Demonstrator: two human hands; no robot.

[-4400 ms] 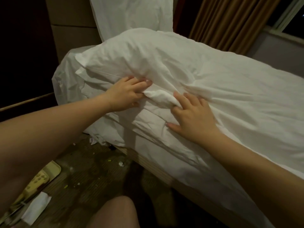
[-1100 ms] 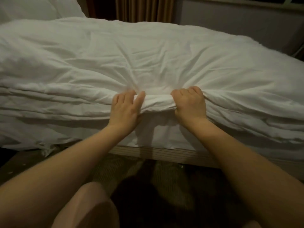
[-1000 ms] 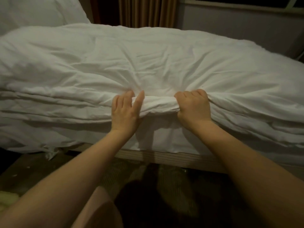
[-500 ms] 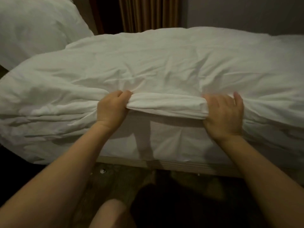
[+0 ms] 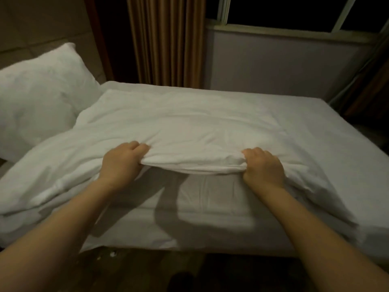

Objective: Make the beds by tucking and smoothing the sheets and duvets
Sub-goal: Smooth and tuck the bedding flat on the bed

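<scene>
A white duvet [image 5: 189, 127] lies across the bed, its near edge lifted off the mattress. My left hand [image 5: 123, 163] is closed on that edge at centre left. My right hand [image 5: 263, 167] grips the same edge further right, with a taut fold stretched between the two hands. Under the raised edge the white fitted sheet [image 5: 221, 199] on the mattress shows, with arm shadows across it. A white pillow [image 5: 40, 93] leans at the head of the bed on the left.
Brown curtains [image 5: 166, 39] hang behind the bed beside a grey wall panel [image 5: 284, 66] under a dark window. Dark wooden floor [image 5: 147, 268] with small scraps of litter runs along the near side of the bed. A padded headboard [image 5: 42, 24] stands at the far left.
Both hands have raised the duvet's near edge higher and moved wider apart, which uncovers the sheet beneath. The view has pulled back and up, so more of the bed, the wall and the window shows.
</scene>
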